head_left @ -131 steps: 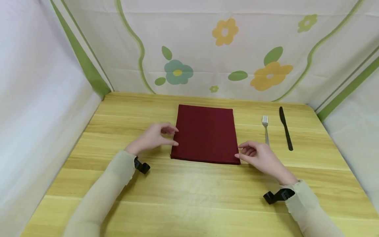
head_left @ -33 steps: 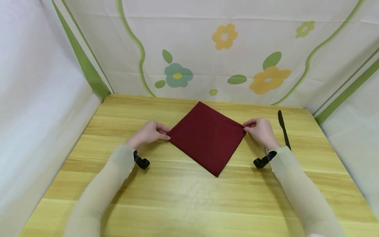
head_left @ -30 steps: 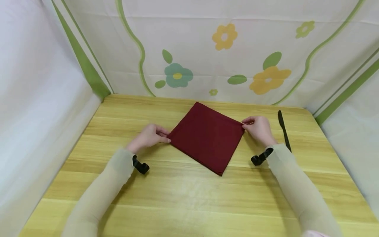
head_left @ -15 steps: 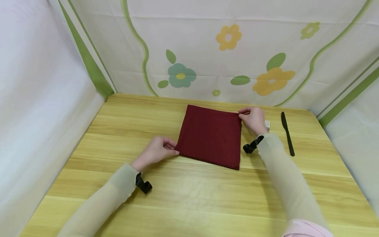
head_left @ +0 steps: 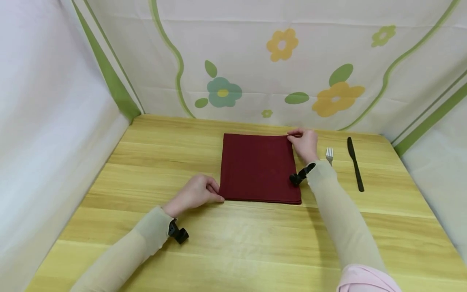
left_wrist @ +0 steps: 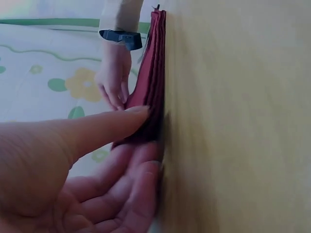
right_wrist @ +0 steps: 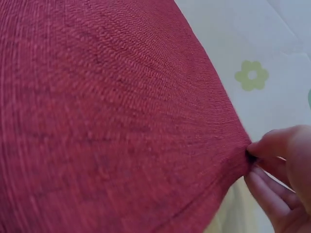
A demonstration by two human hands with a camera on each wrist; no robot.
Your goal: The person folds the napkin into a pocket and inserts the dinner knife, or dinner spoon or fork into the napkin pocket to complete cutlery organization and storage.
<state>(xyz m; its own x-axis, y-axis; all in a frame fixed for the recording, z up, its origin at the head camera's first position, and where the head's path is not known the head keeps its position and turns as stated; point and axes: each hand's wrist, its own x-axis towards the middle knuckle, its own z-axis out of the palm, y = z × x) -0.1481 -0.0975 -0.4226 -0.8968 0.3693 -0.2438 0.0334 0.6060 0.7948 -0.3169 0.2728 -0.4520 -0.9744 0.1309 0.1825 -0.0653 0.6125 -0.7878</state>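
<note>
A dark red cloth napkin point(head_left: 259, 168), folded into a layered square, lies on the wooden table with its near edge facing me. My left hand point(head_left: 198, 191) pinches its near left corner. In the left wrist view the thumb point(left_wrist: 121, 121) lies over the stacked red layers point(left_wrist: 154, 68), with the fingers beneath. At the far right corner, my right hand point(head_left: 305, 144) pinches the cloth between thumb and fingertips. The right wrist view shows that corner of the napkin point(right_wrist: 146, 116) drawn up between the fingertips point(right_wrist: 262, 145).
A silver fork point(head_left: 329, 155) lies right of the napkin, its handle partly hidden by the right sleeve. Further right is a black knife point(head_left: 355, 164). A flower-printed white curtain point(head_left: 255, 61) stands along the table's back edge point(head_left: 175, 118).
From a diamond, the napkin has turned counterclockwise until its edges run square to the table. The left hand came nearer, the right hand went back and left. The fork shows again.
</note>
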